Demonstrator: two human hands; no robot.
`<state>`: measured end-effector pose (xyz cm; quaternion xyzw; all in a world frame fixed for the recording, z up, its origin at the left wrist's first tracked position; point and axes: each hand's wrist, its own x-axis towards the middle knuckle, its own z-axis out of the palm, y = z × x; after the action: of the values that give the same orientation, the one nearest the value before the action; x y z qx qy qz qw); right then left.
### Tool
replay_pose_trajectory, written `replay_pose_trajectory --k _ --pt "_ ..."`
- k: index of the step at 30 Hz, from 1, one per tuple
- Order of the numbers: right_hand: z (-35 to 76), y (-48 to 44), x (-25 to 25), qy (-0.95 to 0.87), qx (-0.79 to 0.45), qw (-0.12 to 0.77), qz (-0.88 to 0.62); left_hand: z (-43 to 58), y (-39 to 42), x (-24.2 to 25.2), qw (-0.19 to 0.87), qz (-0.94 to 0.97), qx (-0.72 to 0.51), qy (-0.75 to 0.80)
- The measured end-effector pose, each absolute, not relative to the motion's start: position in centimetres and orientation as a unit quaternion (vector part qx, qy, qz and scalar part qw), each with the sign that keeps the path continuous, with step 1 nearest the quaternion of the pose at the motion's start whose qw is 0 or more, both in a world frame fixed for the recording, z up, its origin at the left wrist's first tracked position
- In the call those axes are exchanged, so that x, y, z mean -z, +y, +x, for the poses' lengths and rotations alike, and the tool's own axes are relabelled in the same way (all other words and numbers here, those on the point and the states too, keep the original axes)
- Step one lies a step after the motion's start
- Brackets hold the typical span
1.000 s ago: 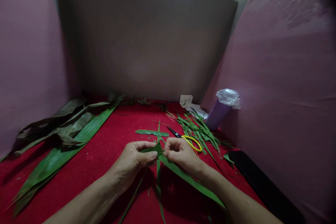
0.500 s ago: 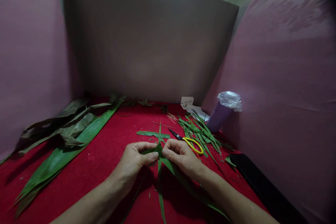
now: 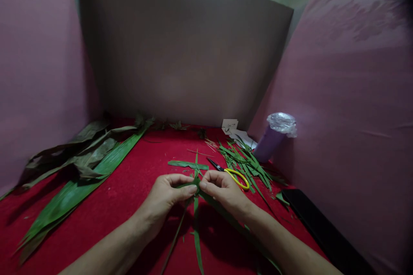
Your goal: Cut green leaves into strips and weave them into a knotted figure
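Observation:
Both hands meet low in the centre of the head view, over the red cloth. My left hand [image 3: 172, 191] pinches a folded green leaf strip [image 3: 196, 184] between thumb and forefinger. From the other side my right hand [image 3: 219, 187] grips the same strip with thumb and bent fingers. One long end of it runs down to the right under my right forearm. Below the hands a narrow leaf strip [image 3: 196, 236] hangs or lies toward the front edge. Just beyond my right hand lie scissors [image 3: 237, 177] with yellow handles and dark blades.
Large leaves [image 3: 80, 184] lie at the left, some withered. Cut leaf strips [image 3: 247, 161] are heaped at the right beside a purple cup [image 3: 269, 144] covered in clear plastic. A flat leaf piece [image 3: 187, 164] lies ahead. A black slab [image 3: 319, 223] lies along the right wall.
The folded leaf strip has turned slightly between my fingers, and my left thumb has shifted a little right. A thin stem now shows below my left hand.

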<state>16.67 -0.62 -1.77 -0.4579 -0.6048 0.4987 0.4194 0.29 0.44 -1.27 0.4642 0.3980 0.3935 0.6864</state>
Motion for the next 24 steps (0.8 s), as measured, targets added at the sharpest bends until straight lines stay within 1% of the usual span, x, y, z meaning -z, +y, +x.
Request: replay_pose_trajectory --k 6,12,17,24 --pt "16.7 -0.8 1.5 -0.609 -0.512 0.402 -0.453 0.2 0.3 0.8 0.705 0.471 -0.368 0.382" --pt "16.8 -0.7 1.9 -0.621 -0.5 0.402 -0.451 -0.1 0.9 1.6 0.711 0.481 -0.345 0.38" --pt "16.9 -0.9 1.9 -0.606 -0.527 0.396 -0.445 0.0 1.2 2.4 0.702 0.468 -0.364 0.395" --pt "17.0 -0.7 2.2 -0.603 -0.54 0.391 -0.438 0.3 0.9 1.9 0.688 0.449 -0.38 0.425"
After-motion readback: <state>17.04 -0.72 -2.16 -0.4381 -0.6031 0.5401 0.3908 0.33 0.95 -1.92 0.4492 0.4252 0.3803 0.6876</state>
